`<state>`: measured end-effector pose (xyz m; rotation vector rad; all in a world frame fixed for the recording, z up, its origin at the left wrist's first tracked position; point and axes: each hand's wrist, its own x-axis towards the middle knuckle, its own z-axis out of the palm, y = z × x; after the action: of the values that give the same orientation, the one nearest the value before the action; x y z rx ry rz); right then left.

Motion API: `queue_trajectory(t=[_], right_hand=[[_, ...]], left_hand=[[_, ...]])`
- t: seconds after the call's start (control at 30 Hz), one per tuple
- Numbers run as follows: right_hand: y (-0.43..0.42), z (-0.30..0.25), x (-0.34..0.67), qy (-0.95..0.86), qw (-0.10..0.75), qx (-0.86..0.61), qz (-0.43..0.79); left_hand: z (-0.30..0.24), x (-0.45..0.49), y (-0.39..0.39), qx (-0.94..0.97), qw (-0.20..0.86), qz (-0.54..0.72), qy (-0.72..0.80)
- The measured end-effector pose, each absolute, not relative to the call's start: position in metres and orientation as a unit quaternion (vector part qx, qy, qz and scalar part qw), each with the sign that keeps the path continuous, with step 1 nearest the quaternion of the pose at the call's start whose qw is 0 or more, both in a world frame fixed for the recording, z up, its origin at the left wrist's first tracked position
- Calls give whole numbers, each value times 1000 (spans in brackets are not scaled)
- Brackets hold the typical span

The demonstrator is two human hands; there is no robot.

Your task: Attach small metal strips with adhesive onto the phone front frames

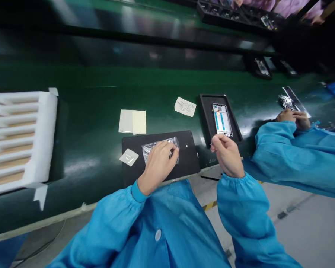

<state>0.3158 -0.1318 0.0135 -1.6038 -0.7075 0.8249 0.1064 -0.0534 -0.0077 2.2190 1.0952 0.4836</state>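
My left hand (pixel 159 160) lies over a clear plastic bag (pixel 172 142) on a black pad (pixel 188 158), its fingers curled down onto the bag. What lies under the palm is hidden. Left of it, a small pale sheet (pixel 129 157) with thin strips on it overlaps the pad's edge. My right hand (pixel 227 154) is raised near the front of a black tray (pixel 206 111), thumb and forefinger pinched together. Whatever is between those fingertips is too small to make out. Inside the tray lies a phone frame (pixel 222 120) with blue strips, just beyond my right hand.
Two-toned paper (pixel 132 121) and a white sheet with small strips (pixel 185 107) lie on the green bench (pixel 86 126). A white foam rack (pixel 46 137) stands at left. At right, a co-worker's hands (pixel 293 116) work beside crumpled foil (pixel 285 101). Black trays (pixel 262 69) sit farther back.
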Motion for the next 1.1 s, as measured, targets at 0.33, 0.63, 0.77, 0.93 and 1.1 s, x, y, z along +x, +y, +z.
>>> queue_trajectory(t=[0.33, 0.63, 0.77, 0.93, 1.1], right_hand=[[-109, 1, 243, -358, 561, -659, 350], [-111, -10, 234, -412, 546, -679, 265], [-110, -15, 233, -440, 531, -687, 229], [-115, -19, 236, -488, 510, -684, 186], [-124, -6, 247, -520, 494, -671, 187]], left_hand=[[0, 107, -49, 816, 385, 185, 390], [3, 103, -46, 800, 426, 186, 379], [5, 100, -45, 781, 454, 194, 382], [9, 96, -43, 753, 485, 201, 397], [13, 95, -43, 737, 490, 227, 406]])
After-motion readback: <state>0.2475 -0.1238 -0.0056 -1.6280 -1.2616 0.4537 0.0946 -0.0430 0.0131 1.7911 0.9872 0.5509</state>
